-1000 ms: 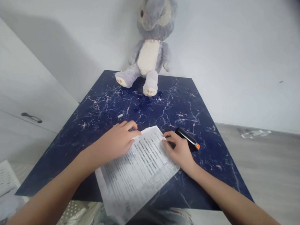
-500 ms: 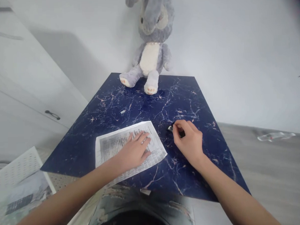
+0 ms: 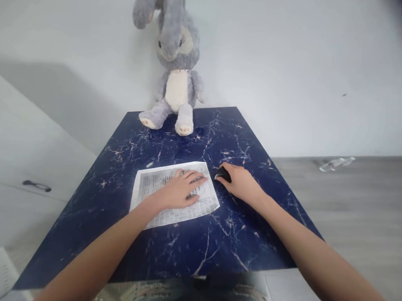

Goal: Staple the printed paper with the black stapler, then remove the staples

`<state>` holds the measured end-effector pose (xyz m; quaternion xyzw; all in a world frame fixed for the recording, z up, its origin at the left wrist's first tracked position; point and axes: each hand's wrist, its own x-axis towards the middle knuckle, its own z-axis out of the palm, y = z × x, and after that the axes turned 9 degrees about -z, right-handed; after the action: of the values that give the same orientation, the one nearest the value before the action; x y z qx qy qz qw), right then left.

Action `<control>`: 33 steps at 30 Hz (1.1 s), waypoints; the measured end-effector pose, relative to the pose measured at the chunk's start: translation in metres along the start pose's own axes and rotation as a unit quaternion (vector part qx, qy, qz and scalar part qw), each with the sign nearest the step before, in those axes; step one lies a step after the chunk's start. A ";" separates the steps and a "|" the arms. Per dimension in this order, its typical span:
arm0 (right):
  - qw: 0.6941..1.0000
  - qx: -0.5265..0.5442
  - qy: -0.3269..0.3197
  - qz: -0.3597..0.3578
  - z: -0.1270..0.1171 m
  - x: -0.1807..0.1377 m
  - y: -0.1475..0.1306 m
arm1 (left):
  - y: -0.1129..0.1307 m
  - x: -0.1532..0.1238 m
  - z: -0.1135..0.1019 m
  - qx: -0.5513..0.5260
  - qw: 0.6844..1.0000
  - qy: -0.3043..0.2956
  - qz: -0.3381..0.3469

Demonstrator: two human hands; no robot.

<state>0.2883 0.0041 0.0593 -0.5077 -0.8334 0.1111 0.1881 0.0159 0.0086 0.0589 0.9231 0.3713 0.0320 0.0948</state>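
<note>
The printed paper is laid on the worktop; judged light, limp and easily creased, it is best taken by its edges. It is partly covered by the left hand, spread flat with fingers apart. Just right of the paper, a black tool, mostly hidden, is clasped in the right hand. Just beyond the paper's far edge a white scrap is seen; well beyond the paper, a plush toy is seated.
</note>
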 end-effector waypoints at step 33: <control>0.984 -0.047 0.144 -0.094 0.006 -0.002 -0.011 | 0.007 -0.010 0.027 -0.053 0.994 0.036 -0.083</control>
<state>0.2779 -0.0024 0.0572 -0.4465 -0.8458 -0.0206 0.2913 0.0170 -0.0071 0.0338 0.8812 0.4472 0.0773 0.1329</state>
